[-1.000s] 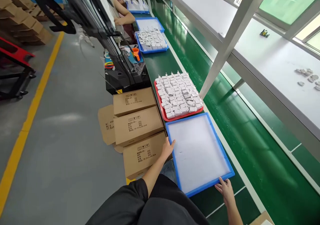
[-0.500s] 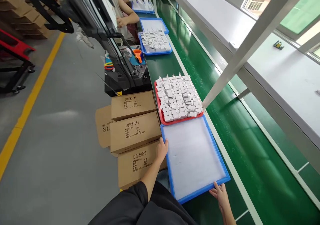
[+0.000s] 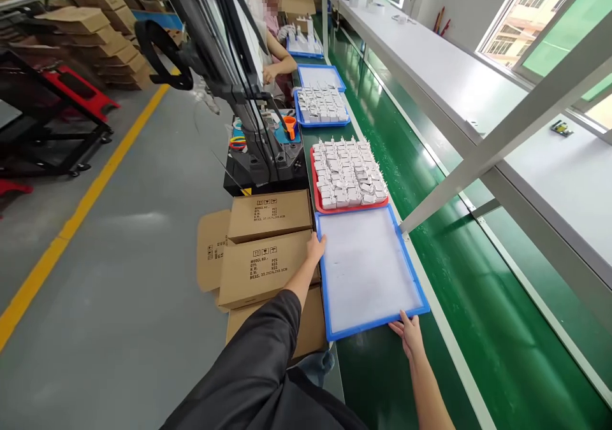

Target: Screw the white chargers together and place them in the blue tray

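A blue-rimmed tray (image 3: pixel 368 271) with a bare whitish bottom lies on the green bench, its far edge against a red tray (image 3: pixel 314 185). My left hand (image 3: pixel 316 248) is closed on the tray's left rim, near the far corner. At the near right corner, my right hand (image 3: pixel 408 331) grips the rim, thumb on top and fingers partly hidden below. Rows of small white plastic parts (image 3: pixel 351 172), with thin prongs sticking up, fill the red tray.
Brown cartons (image 3: pixel 265 271) stand left of the bench. Beyond them rises a black machine arm (image 3: pixel 239 86). Farther along are another blue tray (image 3: pixel 322 123) of white parts and a co-worker's arm (image 3: pixel 282 60). A white post (image 3: pixel 478 153) and shelf stand at right.
The blue-rimmed tray has been pushed away from me along the bench, both hands staying on its rim. The red tray now sits closer to the far blue tray. The camera view has shifted.
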The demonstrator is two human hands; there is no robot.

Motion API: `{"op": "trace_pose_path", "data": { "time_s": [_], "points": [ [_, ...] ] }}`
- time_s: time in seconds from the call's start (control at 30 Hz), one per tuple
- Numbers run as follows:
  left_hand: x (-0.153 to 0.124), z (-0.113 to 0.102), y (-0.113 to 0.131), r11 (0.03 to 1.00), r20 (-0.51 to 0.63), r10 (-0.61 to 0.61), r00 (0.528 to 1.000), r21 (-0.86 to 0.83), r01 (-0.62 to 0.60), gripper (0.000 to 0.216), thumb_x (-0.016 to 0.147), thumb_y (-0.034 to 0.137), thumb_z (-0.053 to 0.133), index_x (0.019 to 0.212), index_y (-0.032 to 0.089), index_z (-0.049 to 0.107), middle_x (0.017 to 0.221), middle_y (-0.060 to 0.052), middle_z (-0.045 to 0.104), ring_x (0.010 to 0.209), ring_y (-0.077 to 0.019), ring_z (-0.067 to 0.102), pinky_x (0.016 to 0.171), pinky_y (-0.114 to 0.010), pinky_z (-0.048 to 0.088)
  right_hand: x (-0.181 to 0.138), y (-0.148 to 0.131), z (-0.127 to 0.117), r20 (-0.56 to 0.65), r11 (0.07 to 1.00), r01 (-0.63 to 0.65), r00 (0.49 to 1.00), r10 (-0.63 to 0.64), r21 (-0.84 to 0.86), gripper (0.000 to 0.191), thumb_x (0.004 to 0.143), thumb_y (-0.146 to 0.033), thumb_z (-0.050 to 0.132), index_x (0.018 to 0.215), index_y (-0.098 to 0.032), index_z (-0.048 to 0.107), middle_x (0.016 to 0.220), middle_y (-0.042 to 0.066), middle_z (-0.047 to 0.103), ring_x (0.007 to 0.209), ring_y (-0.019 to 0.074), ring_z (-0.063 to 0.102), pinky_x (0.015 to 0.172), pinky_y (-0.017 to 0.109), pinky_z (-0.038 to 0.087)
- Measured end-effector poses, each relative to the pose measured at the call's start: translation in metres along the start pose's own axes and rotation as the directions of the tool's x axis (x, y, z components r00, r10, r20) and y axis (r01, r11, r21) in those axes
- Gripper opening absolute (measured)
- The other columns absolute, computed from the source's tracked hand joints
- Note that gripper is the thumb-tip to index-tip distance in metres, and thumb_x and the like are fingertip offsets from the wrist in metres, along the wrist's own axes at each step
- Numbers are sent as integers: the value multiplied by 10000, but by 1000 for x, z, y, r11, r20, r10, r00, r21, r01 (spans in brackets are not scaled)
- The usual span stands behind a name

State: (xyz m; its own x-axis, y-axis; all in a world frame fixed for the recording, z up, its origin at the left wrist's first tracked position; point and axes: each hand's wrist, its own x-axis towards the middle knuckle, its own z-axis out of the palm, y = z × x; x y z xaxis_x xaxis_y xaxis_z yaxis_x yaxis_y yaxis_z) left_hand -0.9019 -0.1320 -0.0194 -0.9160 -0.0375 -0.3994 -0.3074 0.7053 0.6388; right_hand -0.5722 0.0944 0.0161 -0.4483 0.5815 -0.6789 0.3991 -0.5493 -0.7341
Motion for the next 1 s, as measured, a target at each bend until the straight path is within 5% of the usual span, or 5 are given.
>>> {"op": "trace_pose_path", "data": {
  "time_s": [0.17,0.4,0.6,1.0],
  "points": [
    [29,-6,11,989,-41,2,999,-150,-8,555,965,495,379,1359,108,441,1240,-194,637,1202,-280,586,981,-373,449,46,-25,46,-8,1000,10,1000,-10,21,561,635,-361,816,956,-251,369,817,-48,550,657,166,697,685,373,657],
    [-23,22,-9,945,-44,88,995,-312,-97,662,921,317,465,1524,166,239,1570,-117,316,1445,-227,323,1185,-341,291,88,-54,95,-54,999,-25,998,26,29,446,723,-304,733,986,-242,378,886,5,544,786,216,713,706,411,647],
    [-42,39,-20,914,-40,166,985,-370,-168,723,916,239,419,1563,214,96,1620,-56,193,1488,-216,216,1232,-394,206,105,-72,116,-63,999,-27,998,29,32,334,805,-236,657,1004,-230,389,899,26,545,908,247,707,685,399,645],
    [-7,37,-12,907,-107,229,967,-338,-252,698,918,175,371,1563,198,106,1611,-56,225,1486,-199,220,1246,-376,170,119,-92,144,-38,998,-44,998,45,39,374,810,-213,661,1064,-242,387,1009,51,570,994,255,691,709,424,638]
  ]
}}
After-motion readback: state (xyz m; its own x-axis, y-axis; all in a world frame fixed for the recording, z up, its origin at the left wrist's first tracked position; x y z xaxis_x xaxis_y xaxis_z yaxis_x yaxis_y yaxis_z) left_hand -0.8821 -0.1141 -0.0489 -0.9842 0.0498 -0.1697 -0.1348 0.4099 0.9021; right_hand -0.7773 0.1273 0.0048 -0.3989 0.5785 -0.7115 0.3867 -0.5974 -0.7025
